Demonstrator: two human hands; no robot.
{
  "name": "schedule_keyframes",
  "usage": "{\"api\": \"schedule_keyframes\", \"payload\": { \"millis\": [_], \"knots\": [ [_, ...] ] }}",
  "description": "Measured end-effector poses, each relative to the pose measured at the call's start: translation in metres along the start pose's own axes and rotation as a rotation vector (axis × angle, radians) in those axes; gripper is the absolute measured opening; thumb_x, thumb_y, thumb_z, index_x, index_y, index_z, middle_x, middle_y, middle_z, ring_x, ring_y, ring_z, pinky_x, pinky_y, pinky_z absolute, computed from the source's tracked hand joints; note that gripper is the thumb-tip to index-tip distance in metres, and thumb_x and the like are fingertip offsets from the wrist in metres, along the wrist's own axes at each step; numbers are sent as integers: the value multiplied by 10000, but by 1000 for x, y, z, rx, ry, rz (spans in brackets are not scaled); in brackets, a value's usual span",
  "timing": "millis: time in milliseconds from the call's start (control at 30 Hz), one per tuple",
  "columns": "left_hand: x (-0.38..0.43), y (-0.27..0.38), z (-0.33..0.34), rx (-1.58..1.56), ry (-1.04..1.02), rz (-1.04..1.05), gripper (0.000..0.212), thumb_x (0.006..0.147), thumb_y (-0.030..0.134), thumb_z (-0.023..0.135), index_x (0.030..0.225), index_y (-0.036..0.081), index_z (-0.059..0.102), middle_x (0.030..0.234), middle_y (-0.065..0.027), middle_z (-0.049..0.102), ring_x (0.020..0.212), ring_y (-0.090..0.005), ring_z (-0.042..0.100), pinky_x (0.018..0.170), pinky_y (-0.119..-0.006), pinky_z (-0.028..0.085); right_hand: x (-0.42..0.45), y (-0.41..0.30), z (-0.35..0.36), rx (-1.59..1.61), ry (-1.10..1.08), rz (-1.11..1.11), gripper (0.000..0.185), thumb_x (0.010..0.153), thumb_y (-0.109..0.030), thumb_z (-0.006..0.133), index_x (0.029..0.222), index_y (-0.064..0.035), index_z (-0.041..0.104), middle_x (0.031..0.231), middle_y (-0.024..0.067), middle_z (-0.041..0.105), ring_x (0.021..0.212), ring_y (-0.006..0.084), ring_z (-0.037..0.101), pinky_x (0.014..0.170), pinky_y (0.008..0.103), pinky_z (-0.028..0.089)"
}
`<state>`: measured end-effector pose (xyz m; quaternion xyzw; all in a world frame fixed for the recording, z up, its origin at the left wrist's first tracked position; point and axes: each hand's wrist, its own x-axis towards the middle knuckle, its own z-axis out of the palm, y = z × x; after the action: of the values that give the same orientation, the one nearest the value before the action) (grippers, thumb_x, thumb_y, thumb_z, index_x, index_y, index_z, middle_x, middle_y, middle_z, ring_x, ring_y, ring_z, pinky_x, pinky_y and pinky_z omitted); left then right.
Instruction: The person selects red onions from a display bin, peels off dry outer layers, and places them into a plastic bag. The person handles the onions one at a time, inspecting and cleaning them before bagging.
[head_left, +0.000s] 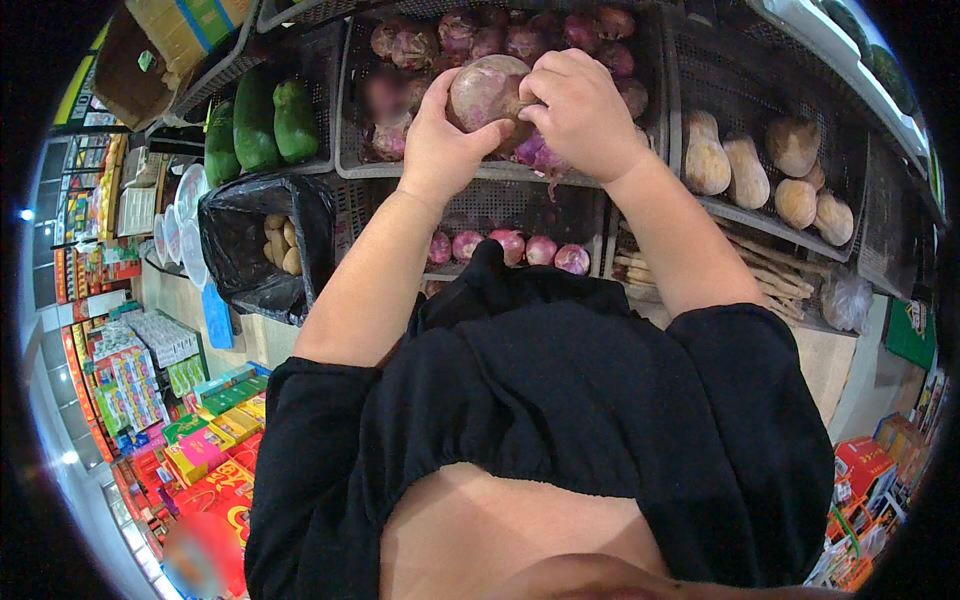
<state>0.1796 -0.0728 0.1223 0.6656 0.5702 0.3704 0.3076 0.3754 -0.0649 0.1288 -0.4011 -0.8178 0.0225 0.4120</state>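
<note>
My left hand (448, 142) cups a large round onion (484, 91) with brownish-purple, dull skin, its thumb along the near side. The bent fingers of my right hand (577, 112) pinch the onion's right end, where some dry skin shows. What exactly those fingertips hold is partly hidden. Both hands are over a black plastic crate (360, 171) of red onions (412, 49). Just below my right hand, a brighter purple onion (541, 154) with loose skin is partly covered.
Green gourds (255, 120) fill a crate on the left, above a black bag-lined bin (307, 247) of potatoes (282, 244). Butternut squashes (748, 171) sit in the right crate. Below are smaller onions (510, 246) and long pale roots (772, 274). Boxed goods (217, 442) stand lower left.
</note>
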Motion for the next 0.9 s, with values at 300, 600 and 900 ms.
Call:
{"api": "schedule_keyframes", "payload": {
  "millis": [300, 600, 900],
  "knots": [
    [0, -20, 8, -279, 106, -40, 756, 720, 191, 820, 1359, 37, 447, 1248, -141, 590, 1131, -243, 577, 974, -352, 469, -6, -12, 26, 40, 263, 53, 283, 697, -106, 743, 964, -65, 659, 920, 113, 642, 903, 319, 589, 838, 407, 471],
    [5, -63, -17, -778, 136, -512, 665, 848, 172, 737, 1364, 51, 335, 1279, -157, 506, 1089, -295, 579, 746, -395, 564, -76, 94, -35, -100, 71, 851, 397, 841, -269, 673, 1155, -27, 653, 1025, 153, 697, 949, 322, 660, 877, 394, 514],
    [26, -96, -3, -885, 66, -622, 563, 907, 196, 685, 1366, 83, 379, 1350, -113, 491, 1170, -276, 544, 807, -421, 534, -110, 93, -1, -554, -669, 527, 371, 803, -237, 669, 1104, -27, 614, 1106, 141, 641, 1099, 337, 561, 907, 456, 487]
  ]
}}
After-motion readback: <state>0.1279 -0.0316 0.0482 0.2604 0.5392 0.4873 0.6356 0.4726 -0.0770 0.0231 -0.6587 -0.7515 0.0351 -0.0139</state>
